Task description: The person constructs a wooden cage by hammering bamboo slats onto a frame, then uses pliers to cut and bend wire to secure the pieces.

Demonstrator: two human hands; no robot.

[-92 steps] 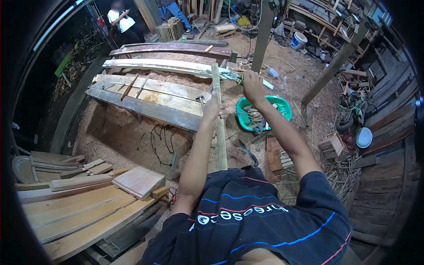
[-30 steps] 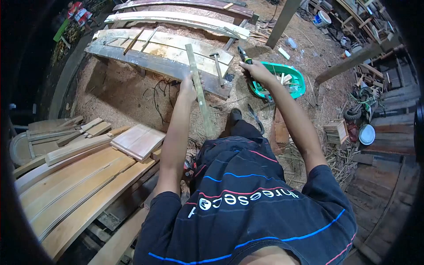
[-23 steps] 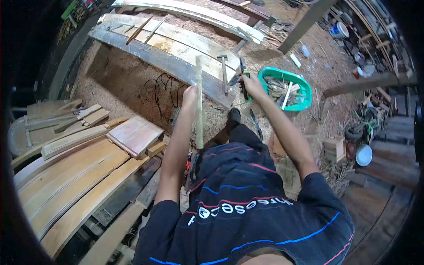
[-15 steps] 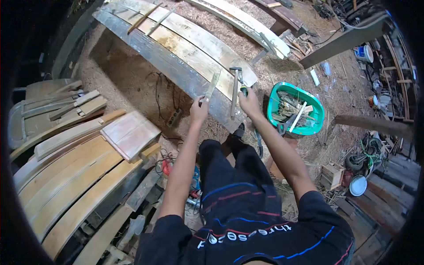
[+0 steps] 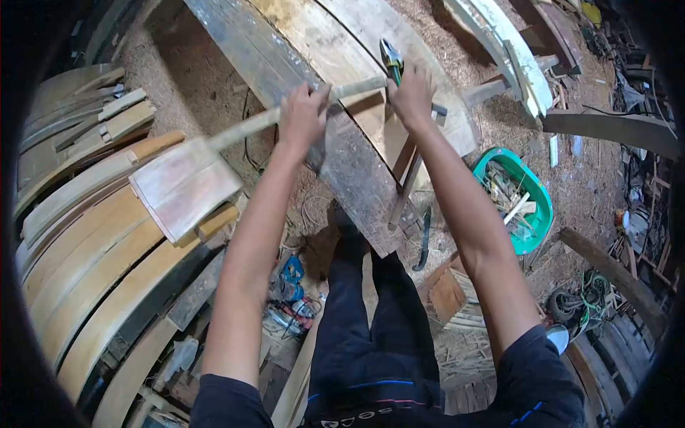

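Note:
My left hand (image 5: 304, 118) is closed around a narrow, pale wooden strip (image 5: 247, 130), which slants across in front of me above the workbench. The strip's left end is blurred. At its right end, my right hand (image 5: 414, 94) grips a pair of pliers (image 5: 391, 60) with green and yellow handles, jaws pointing away from me. The pliers and right fingers meet the strip's tip in this view. Below my right forearm a hammer (image 5: 408, 184) rests on the curved boards (image 5: 325, 39), its head partly hidden by my wrist.
Right of the bench stands a green tub (image 5: 540, 191) with wood scraps. Stacked curved planks (image 5: 107, 278) fill the left, topped by a square panel (image 5: 187, 187). A blue power tool (image 5: 288, 277) lies on the floor near my legs. A white curved piece (image 5: 510, 64) stands beyond.
The wooden strip has swung from pointing away to lying crosswise between my hands. Both hands are farther forward, the pliers now at the strip's end, and my view has shifted.

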